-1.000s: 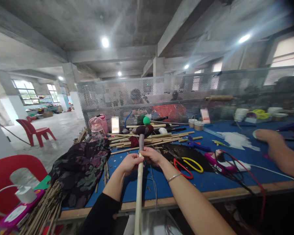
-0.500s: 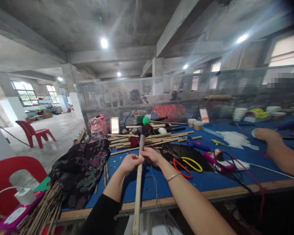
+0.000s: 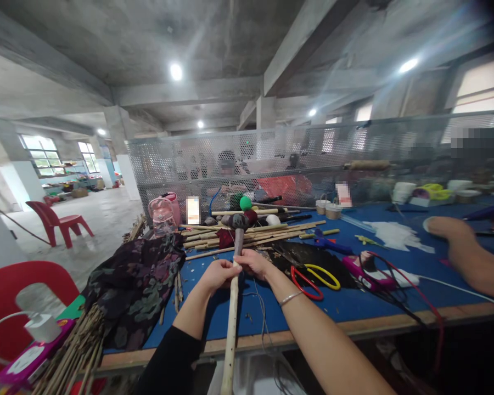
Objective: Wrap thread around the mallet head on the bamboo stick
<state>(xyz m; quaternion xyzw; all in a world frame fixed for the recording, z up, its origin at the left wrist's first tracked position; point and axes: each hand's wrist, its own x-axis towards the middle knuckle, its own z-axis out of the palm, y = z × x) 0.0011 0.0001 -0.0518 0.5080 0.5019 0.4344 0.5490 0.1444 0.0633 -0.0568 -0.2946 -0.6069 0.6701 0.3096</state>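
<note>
Blue-covered worktop (image 3: 354, 307), concrete workshop: both hands, left hand (image 3: 218, 273) and right hand (image 3: 255, 262), fingers clamped on long pale bamboo stick (image 3: 231, 318) at 12 o'clock; wrapping judged under way, next needing firm turning.

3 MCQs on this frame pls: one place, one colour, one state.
1. Where does the scissors lie?
A. right of the right hand, on the blue table
B. on the red chair
C. on the floral cloth

2. What colour are its handles?
A. both green
B. one red, one yellow
C. both black

3. What is the state of the left hand?
A. flat on the table
B. hanging free
C. closed on the bamboo stick

Answers:
1 A, it lies on the tabletop beside the right wrist.
2 B, a red loop and a yellow loop show.
3 C, the fingers wrap the stick.
</note>
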